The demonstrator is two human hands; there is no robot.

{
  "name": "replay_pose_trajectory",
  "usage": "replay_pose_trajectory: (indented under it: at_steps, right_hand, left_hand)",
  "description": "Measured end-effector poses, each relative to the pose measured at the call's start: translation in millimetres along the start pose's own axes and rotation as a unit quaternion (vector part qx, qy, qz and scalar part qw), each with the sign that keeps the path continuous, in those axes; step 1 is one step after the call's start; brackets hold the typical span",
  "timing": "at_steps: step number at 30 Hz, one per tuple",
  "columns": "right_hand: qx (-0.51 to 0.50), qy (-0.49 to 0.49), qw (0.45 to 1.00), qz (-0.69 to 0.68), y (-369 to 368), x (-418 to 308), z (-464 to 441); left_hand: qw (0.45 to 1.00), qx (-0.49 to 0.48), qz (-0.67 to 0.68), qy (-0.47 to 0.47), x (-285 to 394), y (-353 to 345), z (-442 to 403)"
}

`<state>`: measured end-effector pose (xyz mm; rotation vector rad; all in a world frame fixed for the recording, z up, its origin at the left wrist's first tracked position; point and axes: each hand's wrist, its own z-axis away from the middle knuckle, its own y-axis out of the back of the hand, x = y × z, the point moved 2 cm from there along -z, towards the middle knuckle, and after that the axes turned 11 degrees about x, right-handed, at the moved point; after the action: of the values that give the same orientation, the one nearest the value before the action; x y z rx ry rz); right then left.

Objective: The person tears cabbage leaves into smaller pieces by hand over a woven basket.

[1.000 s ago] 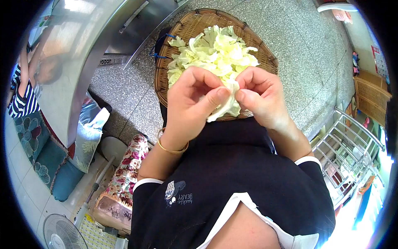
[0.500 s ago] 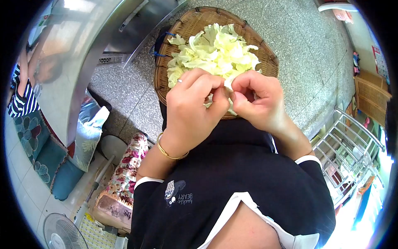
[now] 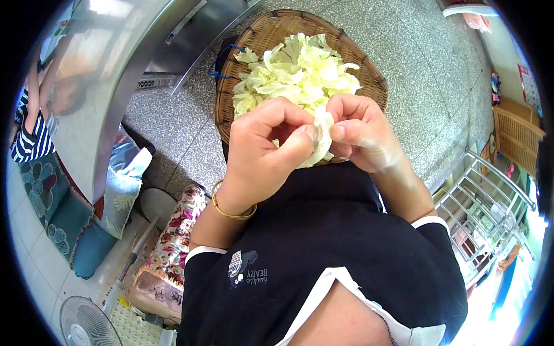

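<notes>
A pale cabbage leaf piece (image 3: 323, 138) is pinched between my two hands, over the near edge of a round woven basket (image 3: 369, 72). My left hand (image 3: 268, 153) grips its left side with thumb and fingers; a gold bangle is on that wrist. From the right, my right hand (image 3: 363, 132) pinches the same piece between thumb and forefinger. Just beyond the hands, a heap of torn yellow-green leaves (image 3: 300, 69) lies in the basket. Part of the held piece is hidden behind my fingers.
A metal-sided table (image 3: 130, 75) stands at the left, with a person in striped clothing (image 3: 34, 135) beyond it. Lower left are a floral-covered seat (image 3: 182, 230) and a fan (image 3: 86, 323). A metal rack (image 3: 485, 213) is at the right. Speckled floor surrounds the basket.
The hands were close together half a second ago, hiding most of the leaf; now they are slightly apart and the piece shows between them. My left hand has turned, showing its thumb more.
</notes>
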<state>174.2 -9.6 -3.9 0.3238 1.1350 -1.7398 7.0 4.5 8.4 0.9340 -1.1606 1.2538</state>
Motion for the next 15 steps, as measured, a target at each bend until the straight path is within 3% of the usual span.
replay_pose_trajectory:
  at_steps: [3, 5, 6, 8, 11, 14, 15]
  right_hand:
    - [-0.027, -0.012, 0.999, -0.044, -6, -4, 5]
    - [-0.013, -0.002, 0.999, 0.037, -18, -15, 18]
    - [-0.024, 0.026, 0.996, 0.079, -26, -22, 28]
    - [-0.107, 0.157, 0.977, 0.1, -44, -36, 44]
    - [-0.217, 0.322, 0.921, 0.008, -65, -48, 55]
    - [-0.257, 0.342, 0.904, -0.025, -71, -61, 60]
    - [-0.294, 0.25, 0.921, 0.056, -74, -74, 61]
  left_hand:
    - [0.997, -0.018, 0.054, 0.051, 7, 0, 2]
    - [0.998, -0.062, -0.017, -0.023, 25, 2, 9]
    - [0.987, -0.089, -0.003, -0.13, 36, 3, 10]
    - [0.965, -0.117, 0.027, -0.233, 61, 2, 20]
    - [0.927, -0.169, 0.064, -0.328, 86, 3, 27]
    - [0.871, -0.266, 0.078, -0.405, 91, -2, 24]
    - [0.873, -0.209, 0.148, -0.414, 84, -10, 30]
